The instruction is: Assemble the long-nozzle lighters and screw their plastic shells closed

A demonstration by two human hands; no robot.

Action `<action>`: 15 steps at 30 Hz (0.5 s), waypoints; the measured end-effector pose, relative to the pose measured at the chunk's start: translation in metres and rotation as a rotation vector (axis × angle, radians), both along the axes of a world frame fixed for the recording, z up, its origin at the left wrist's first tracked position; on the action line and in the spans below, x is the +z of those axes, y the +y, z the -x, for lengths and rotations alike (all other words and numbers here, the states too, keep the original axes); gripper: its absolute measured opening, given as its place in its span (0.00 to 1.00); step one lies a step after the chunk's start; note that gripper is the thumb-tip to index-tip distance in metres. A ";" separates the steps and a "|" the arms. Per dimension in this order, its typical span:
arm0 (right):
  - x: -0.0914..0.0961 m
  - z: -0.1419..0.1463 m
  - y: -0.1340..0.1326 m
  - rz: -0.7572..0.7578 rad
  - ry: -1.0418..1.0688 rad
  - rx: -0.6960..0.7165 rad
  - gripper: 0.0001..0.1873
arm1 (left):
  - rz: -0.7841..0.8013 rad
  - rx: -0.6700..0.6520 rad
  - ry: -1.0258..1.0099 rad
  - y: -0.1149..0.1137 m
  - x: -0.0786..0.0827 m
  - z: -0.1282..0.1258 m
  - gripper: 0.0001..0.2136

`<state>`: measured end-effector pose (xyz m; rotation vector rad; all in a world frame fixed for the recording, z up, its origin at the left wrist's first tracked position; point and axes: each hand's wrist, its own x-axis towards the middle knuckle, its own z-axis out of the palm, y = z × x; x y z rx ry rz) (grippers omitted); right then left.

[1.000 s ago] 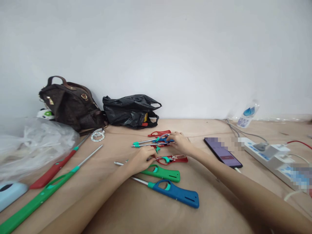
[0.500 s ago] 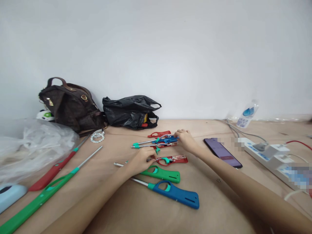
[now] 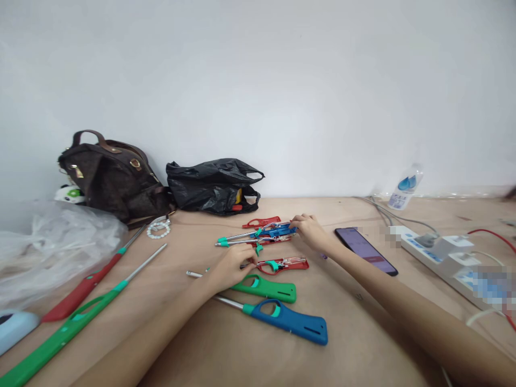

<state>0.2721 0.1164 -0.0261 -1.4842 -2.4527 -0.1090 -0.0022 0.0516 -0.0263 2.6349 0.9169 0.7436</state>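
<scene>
My left hand point(image 3: 231, 264) is closed, its fingertips pinched at the front part of an opened red utility lighter point(image 3: 296, 263) whose inner parts show. The lighter's rod is hidden by the hand. Farther back, my right hand point(image 3: 310, 231) has its fingers closed on the handle end of an opened blue lighter point(image 3: 278, 231), which lies among red lighter pieces. A red casing half point(image 3: 264, 221) lies behind these. Nearer to me are a whole green lighter point(image 3: 268, 288) and a whole blue lighter point(image 3: 298, 321), their rods partly under my left hand and wrist.
A long red lighter point(image 3: 80, 287) and a long green lighter point(image 3: 64, 330) lie at left, near clear plastic point(image 3: 60, 242). Behind stand a brown bag point(image 3: 116, 183) and a black plastic bag point(image 3: 213, 185). A phone point(image 3: 366, 251), power strip point(image 3: 419, 252) and bottle point(image 3: 406, 186) are at right.
The view has shifted slightly. Both hands hold nearly the same places among the lighters. A small purple spot now shows beside my right wrist.
</scene>
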 end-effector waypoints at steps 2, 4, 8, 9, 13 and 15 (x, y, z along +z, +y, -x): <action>0.000 0.001 -0.002 -0.007 0.010 0.001 0.17 | 0.000 -0.002 0.008 0.000 0.000 0.000 0.05; 0.000 0.003 -0.005 -0.009 0.021 0.010 0.15 | 0.000 -0.003 0.018 0.000 0.001 0.000 0.05; 0.001 0.011 -0.012 -0.001 0.039 0.048 0.10 | 0.003 0.006 0.034 0.001 0.000 0.000 0.05; 0.001 0.013 -0.013 0.001 0.042 0.055 0.10 | 0.004 0.005 0.039 0.001 0.000 0.000 0.06; 0.001 0.020 -0.008 0.008 0.047 0.043 0.10 | -0.008 -0.013 0.074 0.004 -0.002 0.001 0.05; 0.001 0.024 0.003 0.013 0.048 0.018 0.11 | -0.025 -0.019 0.102 0.005 -0.003 0.002 0.06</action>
